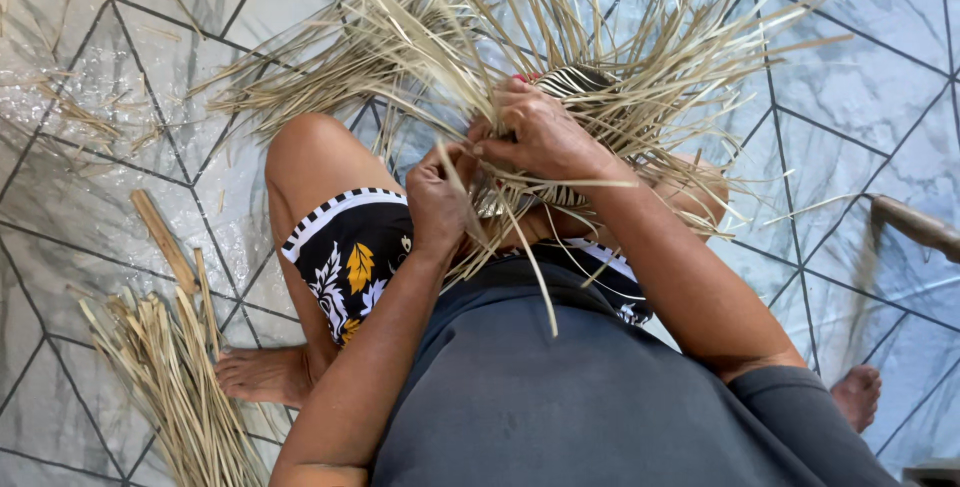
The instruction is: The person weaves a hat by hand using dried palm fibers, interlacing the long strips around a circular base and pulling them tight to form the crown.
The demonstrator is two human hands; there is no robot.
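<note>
Seated person, knees up, working straw over the lap. Weave (575,87) sits mid-frame, above the knees: a small dark-and-pale banded piece with long loose strands (640,37) fanning far, left and right.

Right hand (540,132) lies on top of the weave, fingers curled down around strands, closed on them. Left hand (437,199) just beside and nearer, touching the right hand at the thumb; fingers pinched shut on a strand or two that trail down over the grey shirt (560,387).

Patterned shorts (350,252) on the left thigh. Bare foot (262,372) near left; toes of the other foot (858,392) near right.

Bundle (175,367) of cut straw on the floor, near left, well apart from the hands. Scattered bits far left. Tiled floor (860,97), grey marble look with dark lines. Wooden handle (915,225) at right edge.
</note>
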